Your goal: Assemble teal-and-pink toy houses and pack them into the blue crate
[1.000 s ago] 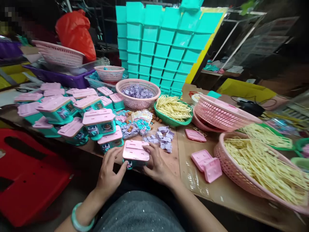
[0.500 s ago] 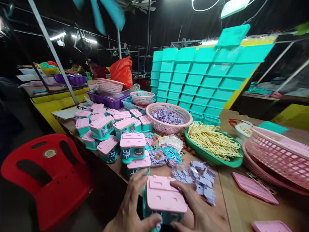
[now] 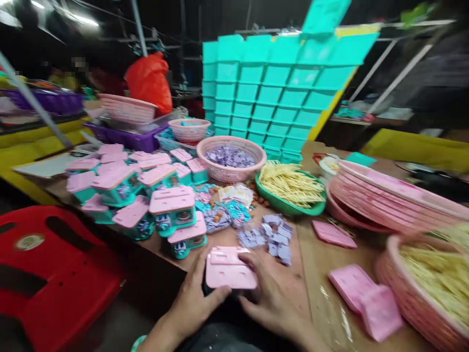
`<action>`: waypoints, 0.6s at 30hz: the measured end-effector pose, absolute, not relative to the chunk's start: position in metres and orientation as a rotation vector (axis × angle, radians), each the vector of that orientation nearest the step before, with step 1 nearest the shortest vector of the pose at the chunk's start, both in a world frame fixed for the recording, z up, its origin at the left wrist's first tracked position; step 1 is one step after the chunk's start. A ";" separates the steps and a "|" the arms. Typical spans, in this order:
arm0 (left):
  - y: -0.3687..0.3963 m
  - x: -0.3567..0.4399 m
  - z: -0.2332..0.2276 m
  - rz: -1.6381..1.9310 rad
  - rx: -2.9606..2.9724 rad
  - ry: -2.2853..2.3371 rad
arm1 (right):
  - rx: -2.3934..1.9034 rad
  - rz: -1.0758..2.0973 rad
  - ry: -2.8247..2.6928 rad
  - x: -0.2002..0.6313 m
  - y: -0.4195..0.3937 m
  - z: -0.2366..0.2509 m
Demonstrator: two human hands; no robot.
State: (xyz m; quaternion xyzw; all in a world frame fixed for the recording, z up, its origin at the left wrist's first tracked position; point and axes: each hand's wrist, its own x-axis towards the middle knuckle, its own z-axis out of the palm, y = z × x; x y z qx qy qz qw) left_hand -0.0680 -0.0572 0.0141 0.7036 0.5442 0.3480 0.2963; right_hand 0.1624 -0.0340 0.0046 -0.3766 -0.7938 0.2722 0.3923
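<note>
**Both hands on pink-topped toy box at table edge**

Left hand and right hand clamp one pink-topped box between them at the near edge of the table. Each grip is closed on the box, left from its left side, right from its right and front. Box long axis runs left-right, pink lid up. Purple pieces lie just beyond the box; finished boxes stand beyond-left of it; loose pink lids right of it.

Both hands hide the pink-lidded box's lower body, and the noodle basket runs blurred off the right edge
</note>
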 end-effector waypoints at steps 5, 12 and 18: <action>-0.049 -0.062 0.013 1.308 2.437 1.547 | -0.965 0.843 -1.914 0.140 -0.021 -0.014; -0.024 -0.057 0.015 1.065 2.858 1.363 | -0.823 0.727 -1.993 0.142 -0.011 -0.014; -0.006 -0.048 0.000 1.136 2.879 1.454 | -0.885 0.451 -1.945 0.177 -0.028 0.013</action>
